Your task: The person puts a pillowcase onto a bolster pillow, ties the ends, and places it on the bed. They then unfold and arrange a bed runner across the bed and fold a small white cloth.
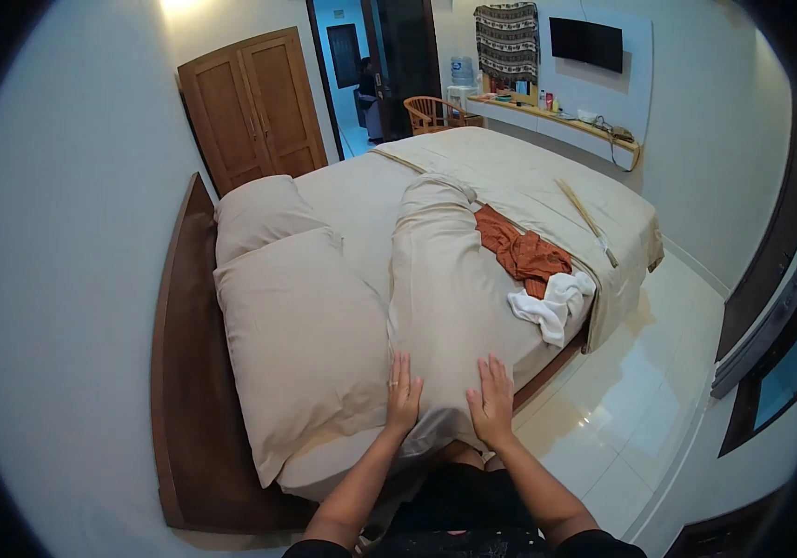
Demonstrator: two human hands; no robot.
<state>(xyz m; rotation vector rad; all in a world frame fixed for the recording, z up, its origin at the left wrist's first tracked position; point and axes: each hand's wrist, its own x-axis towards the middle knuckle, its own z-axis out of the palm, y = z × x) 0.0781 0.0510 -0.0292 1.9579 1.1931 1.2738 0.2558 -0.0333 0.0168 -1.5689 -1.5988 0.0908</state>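
A long beige bolster lies across the bed, its near end between my two hands. My left hand rests along its left side, fingers stretched out and a ring on one finger. On the opposite side my right hand lies flat with the fingers extended and the thumb apart. Left of the bolster, a large beige pillow leans near the headboard, with another pillow behind it. To the right are a crumpled rust-orange cloth and a white cloth.
A wooden headboard borders the bed on the left. A bundle of thin sticks lies on the folded beige cover. Tiled floor runs along the right. A person stands beyond the doorway, near a wooden chair.
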